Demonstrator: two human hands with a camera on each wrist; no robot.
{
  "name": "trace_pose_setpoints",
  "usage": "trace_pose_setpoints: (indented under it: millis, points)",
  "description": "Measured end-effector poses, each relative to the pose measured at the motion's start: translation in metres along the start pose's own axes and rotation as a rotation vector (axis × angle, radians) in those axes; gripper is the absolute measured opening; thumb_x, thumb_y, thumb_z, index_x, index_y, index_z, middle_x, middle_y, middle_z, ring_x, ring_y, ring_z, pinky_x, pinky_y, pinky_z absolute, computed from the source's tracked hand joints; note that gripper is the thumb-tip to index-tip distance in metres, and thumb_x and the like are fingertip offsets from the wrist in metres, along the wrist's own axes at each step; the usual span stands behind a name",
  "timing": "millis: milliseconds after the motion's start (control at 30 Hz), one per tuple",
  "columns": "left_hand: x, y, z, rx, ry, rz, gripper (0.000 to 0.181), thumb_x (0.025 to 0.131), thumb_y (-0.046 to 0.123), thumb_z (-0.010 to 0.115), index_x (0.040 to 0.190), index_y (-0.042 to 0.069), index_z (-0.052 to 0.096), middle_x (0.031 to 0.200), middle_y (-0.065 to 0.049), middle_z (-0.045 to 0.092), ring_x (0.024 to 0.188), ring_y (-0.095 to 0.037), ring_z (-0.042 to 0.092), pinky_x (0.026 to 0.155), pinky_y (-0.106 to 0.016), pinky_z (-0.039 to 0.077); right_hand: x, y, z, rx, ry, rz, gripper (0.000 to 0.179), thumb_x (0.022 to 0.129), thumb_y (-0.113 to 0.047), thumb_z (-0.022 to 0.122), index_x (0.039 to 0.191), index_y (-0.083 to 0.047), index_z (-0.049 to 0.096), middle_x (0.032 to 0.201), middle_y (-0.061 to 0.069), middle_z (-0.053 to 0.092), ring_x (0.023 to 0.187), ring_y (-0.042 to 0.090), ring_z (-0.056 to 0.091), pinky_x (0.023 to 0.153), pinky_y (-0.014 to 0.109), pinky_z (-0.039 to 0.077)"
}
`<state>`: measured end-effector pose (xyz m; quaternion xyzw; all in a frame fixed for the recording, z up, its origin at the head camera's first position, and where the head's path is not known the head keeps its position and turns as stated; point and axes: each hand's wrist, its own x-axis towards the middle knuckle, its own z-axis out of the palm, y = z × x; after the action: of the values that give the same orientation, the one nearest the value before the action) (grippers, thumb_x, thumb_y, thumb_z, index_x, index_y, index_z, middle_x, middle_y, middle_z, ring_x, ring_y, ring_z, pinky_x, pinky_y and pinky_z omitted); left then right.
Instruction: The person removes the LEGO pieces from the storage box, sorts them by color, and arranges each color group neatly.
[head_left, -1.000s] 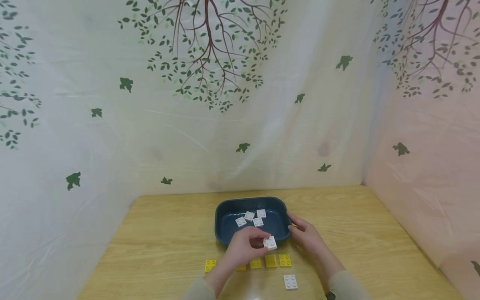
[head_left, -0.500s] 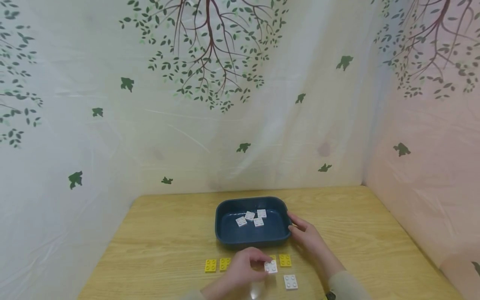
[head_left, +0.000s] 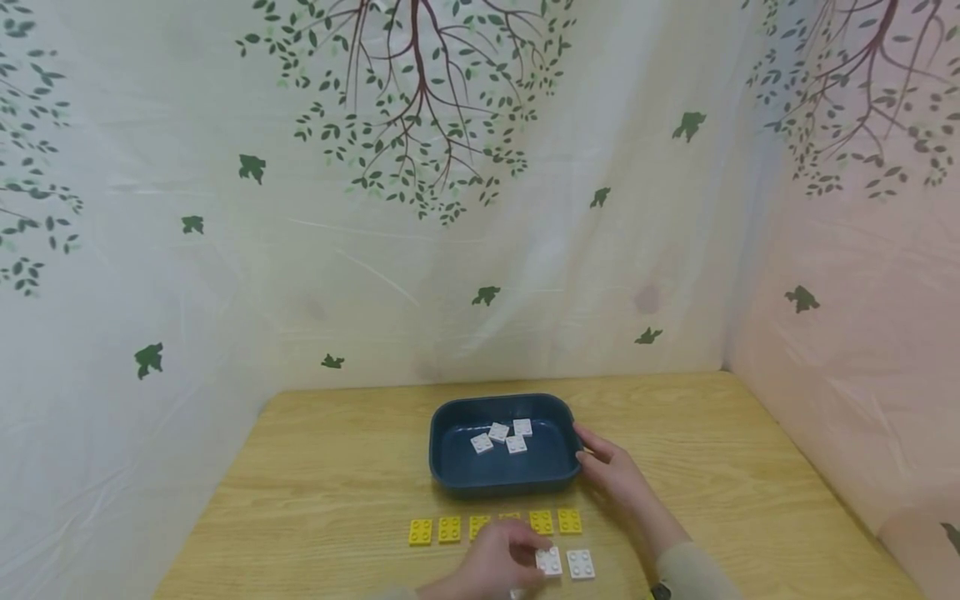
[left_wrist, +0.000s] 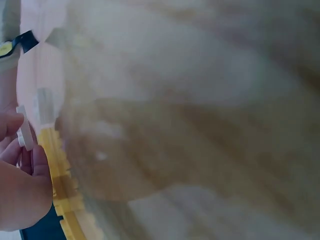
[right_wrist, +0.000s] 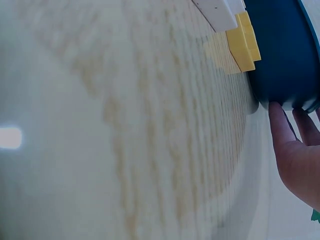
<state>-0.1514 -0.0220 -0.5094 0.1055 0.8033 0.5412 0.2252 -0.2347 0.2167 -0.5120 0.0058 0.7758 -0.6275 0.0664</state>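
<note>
Between thumb and fingers, my left hand [head_left: 498, 557] pinches a white toy building brick [head_left: 550, 562] low over the table's front. In the left wrist view this brick [left_wrist: 25, 132] appears edge-on at the fingertips. Just right of it lies a second white brick [head_left: 581, 564]. Behind runs a row of several yellow bricks [head_left: 449, 529], partly covered by my left hand. My right hand [head_left: 617, 477] rests its fingertips and thumb against the right side of a dark blue tray [head_left: 504, 485]; the right wrist view shows its extended thumb at the tray's outer wall [right_wrist: 285, 60].
Several white bricks [head_left: 498, 432] lie loose inside the tray. The wooden table [head_left: 337, 458] meets a pale curtain [head_left: 375, 292] printed with trees and leaves at its back edge, and more curtain hangs on both sides.
My left hand has carried the white brick from over the tray's front edge, past the yellow row, down beside the other white brick. My right hand has stayed at the tray.
</note>
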Motion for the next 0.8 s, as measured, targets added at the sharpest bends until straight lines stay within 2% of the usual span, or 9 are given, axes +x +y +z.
trace_pose_setpoints:
  millis: [300,500,800]
  points:
    - [-0.0034,0.0035,0.0066,-0.01,0.045,-0.111,0.023,0.076,0.002,0.081,0.092,0.018,0.077,0.087,0.003,0.064,0.08,-0.016,0.058,0.075,-0.037,0.054,0.0013,0.0013,0.0003,-0.004,0.004,0.007,0.051,0.1,-0.017,0.057,0.149,-0.021,0.046,0.156,0.008,0.037,0.145,0.033,0.025,0.112,0.051,0.029]
    - [-0.0026,0.0016,0.0075,0.02,0.063,-0.091,0.023,0.075,0.003,0.083,0.091,0.018,0.076,0.085,0.005,0.064,0.078,-0.014,0.058,0.072,-0.035,0.055,0.0018,0.001,0.0004,0.026,0.003,0.012,0.051,0.1,-0.015,0.057,0.149,-0.02,0.047,0.156,0.008,0.037,0.145,0.033,0.026,0.11,0.049,0.032]
    - [-0.0004,-0.0012,0.0094,0.043,0.057,-0.061,0.024,0.075,0.003,0.083,0.093,0.017,0.076,0.086,0.007,0.065,0.079,-0.013,0.059,0.074,-0.036,0.055,0.0011,0.0009,0.0,-0.02,0.002,0.009,0.051,0.1,-0.018,0.057,0.149,-0.021,0.046,0.155,0.009,0.037,0.145,0.034,0.027,0.111,0.051,0.031]
